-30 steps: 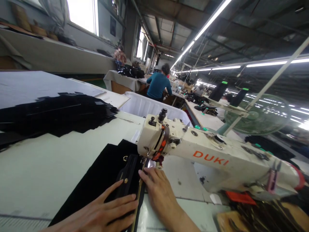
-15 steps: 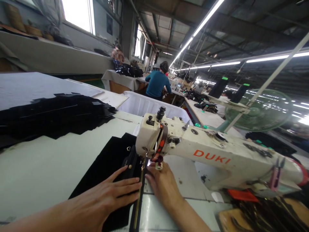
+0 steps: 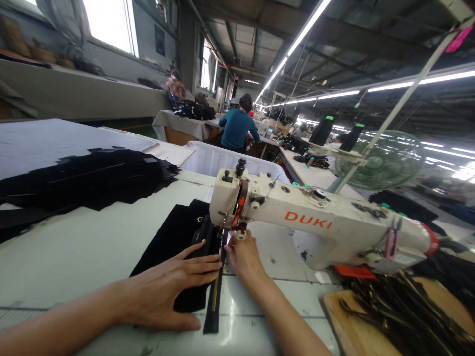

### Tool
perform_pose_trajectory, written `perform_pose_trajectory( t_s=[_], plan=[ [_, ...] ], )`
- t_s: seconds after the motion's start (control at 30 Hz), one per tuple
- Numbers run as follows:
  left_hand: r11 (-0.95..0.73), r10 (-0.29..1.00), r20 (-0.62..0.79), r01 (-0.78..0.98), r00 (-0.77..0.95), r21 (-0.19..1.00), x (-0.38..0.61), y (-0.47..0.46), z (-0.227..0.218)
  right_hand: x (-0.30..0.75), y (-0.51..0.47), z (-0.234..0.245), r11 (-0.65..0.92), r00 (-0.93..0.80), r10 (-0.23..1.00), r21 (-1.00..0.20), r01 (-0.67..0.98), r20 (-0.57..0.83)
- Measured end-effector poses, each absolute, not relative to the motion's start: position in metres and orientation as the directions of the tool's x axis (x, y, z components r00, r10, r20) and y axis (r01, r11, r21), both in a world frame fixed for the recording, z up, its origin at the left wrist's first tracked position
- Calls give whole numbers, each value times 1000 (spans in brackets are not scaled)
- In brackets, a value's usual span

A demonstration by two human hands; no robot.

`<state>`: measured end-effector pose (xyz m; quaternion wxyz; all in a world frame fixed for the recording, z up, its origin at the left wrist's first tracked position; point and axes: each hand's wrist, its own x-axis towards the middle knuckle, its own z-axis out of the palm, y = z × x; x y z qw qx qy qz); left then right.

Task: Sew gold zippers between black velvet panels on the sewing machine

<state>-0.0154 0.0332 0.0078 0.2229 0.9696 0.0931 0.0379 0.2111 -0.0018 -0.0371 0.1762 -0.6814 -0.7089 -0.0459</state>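
Note:
A white sewing machine (image 3: 267,202) marked DUKI stands over black fabric (image 3: 166,237) with small gold-coloured metal fittings. Along the fabric's right edge runs a black zipper (image 3: 214,301) with gold-coloured teeth, its near end lying on the table. My left hand (image 3: 174,284) rests flat on the fabric, fingers stretched out and fingertips on the zipper's edge. Close to the needle, my right hand (image 3: 243,254) has its fingers curled together at the right edge of the zipper. Its fingertips are partly hidden by the machine head, so what they pinch cannot be made out.
Black cut pieces (image 3: 85,178) lie in a long pile at left. More zippers (image 3: 401,306) lie on a wooden board at lower right. Behind the machine are a white bin (image 3: 200,153), thread cones (image 3: 322,131), and a green fan (image 3: 382,158). A person in teal (image 3: 237,128) sits beyond.
The fabric and zipper have moved forward under the machine head, and the zipper's near end now shows. My left hand has moved along with them, while my right hand stays by the needle.

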Motion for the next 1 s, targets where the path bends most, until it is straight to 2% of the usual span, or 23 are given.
perform_pose_trajectory(
  t_s=[0.17, 0.4, 0.67, 0.87, 1.0],
  plan=[
    [-872, 169, 66, 118, 983, 476, -15, 39, 5, 216, 2, -29, 10, 55, 960, -229, 973, 275],
    [-854, 174, 94, 103, 980, 510, -13, 38, 0, 213, 11, -31, -43, 109, 952, -226, 973, 287],
    [-875, 155, 194, 43, 969, 482, -9, 41, -3, 211, 6, -34, -65, 130, 945, -216, 974, 301],
    [-900, 139, 104, 82, 985, 427, -9, 42, -5, 211, 29, -41, -52, 136, 929, -242, 969, 343],
    [-905, 132, 94, 82, 987, 417, -12, 43, -6, 230, 47, -40, 6, 89, 931, -260, 966, 355]
  ],
)
